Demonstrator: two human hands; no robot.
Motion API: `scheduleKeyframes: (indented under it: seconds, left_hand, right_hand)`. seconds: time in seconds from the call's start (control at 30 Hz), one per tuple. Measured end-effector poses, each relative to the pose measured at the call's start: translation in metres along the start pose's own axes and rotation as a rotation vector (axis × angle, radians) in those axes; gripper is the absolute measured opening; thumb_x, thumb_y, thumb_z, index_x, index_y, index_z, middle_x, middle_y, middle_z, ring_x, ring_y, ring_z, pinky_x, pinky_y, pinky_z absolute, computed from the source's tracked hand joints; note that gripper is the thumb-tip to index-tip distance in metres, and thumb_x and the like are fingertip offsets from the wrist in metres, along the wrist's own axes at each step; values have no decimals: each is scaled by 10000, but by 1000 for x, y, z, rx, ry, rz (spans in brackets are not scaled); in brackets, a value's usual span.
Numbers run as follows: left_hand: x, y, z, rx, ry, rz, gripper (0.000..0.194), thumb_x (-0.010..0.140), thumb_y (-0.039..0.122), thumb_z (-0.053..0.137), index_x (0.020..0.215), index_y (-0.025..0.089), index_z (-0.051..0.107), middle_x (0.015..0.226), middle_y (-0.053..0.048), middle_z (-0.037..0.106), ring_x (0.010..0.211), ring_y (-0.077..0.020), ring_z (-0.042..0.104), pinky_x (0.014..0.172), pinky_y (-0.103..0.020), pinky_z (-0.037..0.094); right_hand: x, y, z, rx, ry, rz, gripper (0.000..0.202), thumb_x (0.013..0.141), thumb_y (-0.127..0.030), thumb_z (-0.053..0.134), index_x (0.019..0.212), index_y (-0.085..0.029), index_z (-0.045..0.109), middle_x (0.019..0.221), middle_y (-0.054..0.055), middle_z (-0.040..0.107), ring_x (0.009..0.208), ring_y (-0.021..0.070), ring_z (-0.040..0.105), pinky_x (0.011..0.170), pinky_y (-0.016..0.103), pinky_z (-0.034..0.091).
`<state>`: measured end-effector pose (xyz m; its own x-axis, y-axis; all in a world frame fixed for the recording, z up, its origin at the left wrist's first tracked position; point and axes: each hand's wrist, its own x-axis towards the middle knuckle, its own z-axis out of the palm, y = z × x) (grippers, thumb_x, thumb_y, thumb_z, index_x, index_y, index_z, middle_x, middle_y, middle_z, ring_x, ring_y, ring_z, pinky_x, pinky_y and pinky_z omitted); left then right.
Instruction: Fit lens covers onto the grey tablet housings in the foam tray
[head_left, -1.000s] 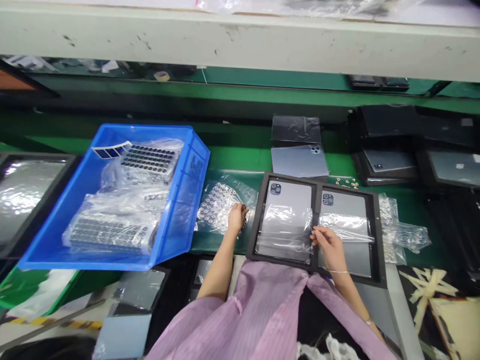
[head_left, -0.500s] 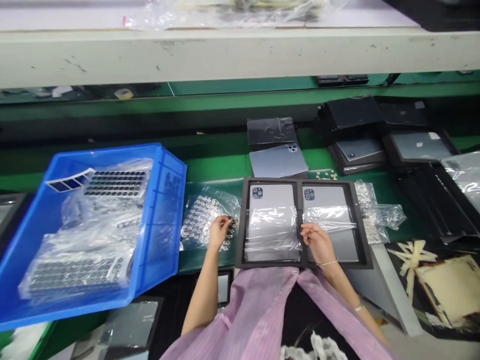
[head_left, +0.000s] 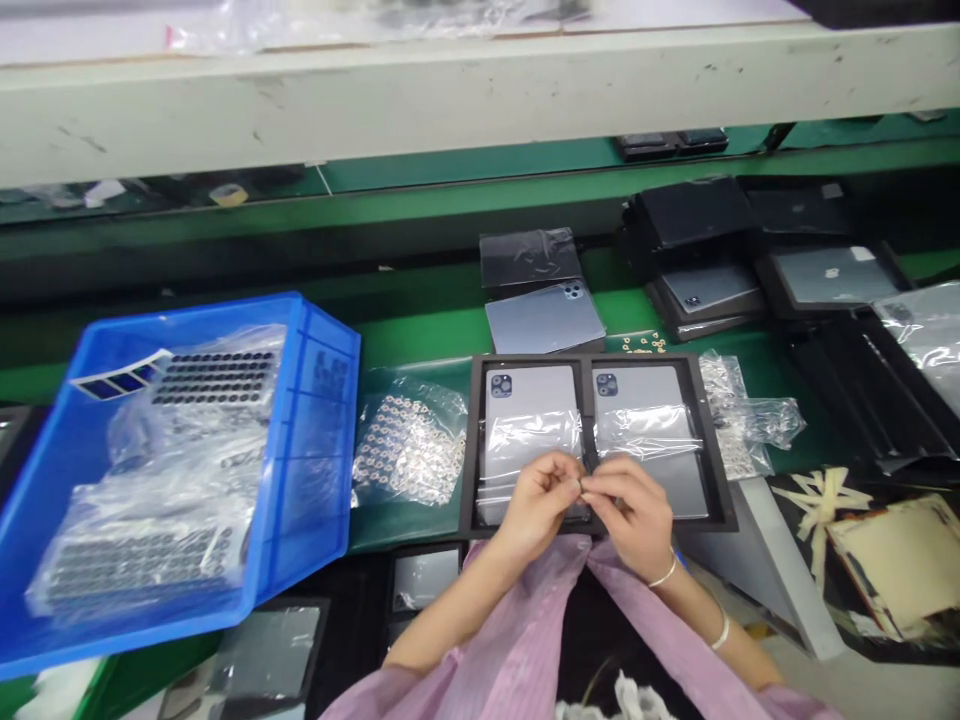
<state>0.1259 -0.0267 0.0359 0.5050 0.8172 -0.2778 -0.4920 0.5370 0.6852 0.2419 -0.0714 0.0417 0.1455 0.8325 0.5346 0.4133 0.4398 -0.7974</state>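
Observation:
My left hand (head_left: 541, 500) and my right hand (head_left: 631, 510) meet fingertip to fingertip over the lower middle of a black double tray (head_left: 589, 400). Both are closed in a pinch on something tiny and dark, too small to name. Two grey tablet-shaped panels with camera patches lie in the tray, the left panel (head_left: 517, 388) and the right panel (head_left: 649, 388), each with clear film across it. Left of the tray, a clear bag (head_left: 409, 450) carries many small ring-like parts.
A blue bin (head_left: 311, 430) with bagged parts stands at the left. Beyond the tray lies a grey-blue panel (head_left: 536, 318). Black trays (head_left: 697, 215) are piled at the back right. A clear packet (head_left: 739, 425) touches the tray's right side. A white shelf edge (head_left: 450, 95) crosses above.
My left hand has moved right from the bag of small parts to over the tray. My right hand has shifted slightly down, and the fingertips now meet. The view has shifted slightly.

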Motion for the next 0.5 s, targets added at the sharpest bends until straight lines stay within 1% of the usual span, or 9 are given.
scheduleKeyframes:
  seconds: [0.07,0.13,0.23,0.37,0.43,0.5]
  left_hand:
    - [-1,-4,2,-4,64,-48,296,553,348,849,651,150,651,620,22,598,560,-68,514,564,-183,400]
    - [0,-9,0,32,121,-74,276,583,370,832,705,157,707,636,2,640,572,-79,532,591,-199,421]
    - [3,-20,-4,123,153,-92,262,655,392,784,786,168,744,623,-9,661,569,-87,538,603,-207,435]
    - [15,-33,-8,298,164,-155,173,747,348,713,727,177,734,603,-7,664,569,-92,569,585,-185,452]
    - [24,-35,-9,361,141,-166,149,782,316,677,724,188,726,631,-12,674,578,-97,588,580,-179,469]
    - [35,-36,-10,405,98,-111,107,803,273,649,763,215,729,690,-22,694,616,-114,622,593,-187,493]
  right_hand:
    - [-2,5,-4,-82,16,-22,121,858,-128,579,903,-210,655,788,25,596,706,123,565,616,256,486]
    - [-6,13,-9,-212,26,-52,137,862,-113,566,915,-199,659,853,49,625,722,128,578,632,272,491]
    - [-15,30,-18,-400,7,-124,170,853,-81,568,951,-187,658,920,69,672,760,139,617,639,279,481]
    - [-22,53,-37,-500,-100,-176,171,848,-97,590,993,-162,654,933,86,699,777,148,638,650,273,478]
    - [-16,62,-47,-503,-172,-183,158,867,-112,567,990,-151,659,931,89,704,768,142,640,661,267,485]
    - [-2,68,-56,-488,-277,-170,149,888,-131,538,952,-147,671,909,77,713,750,133,647,666,253,502]
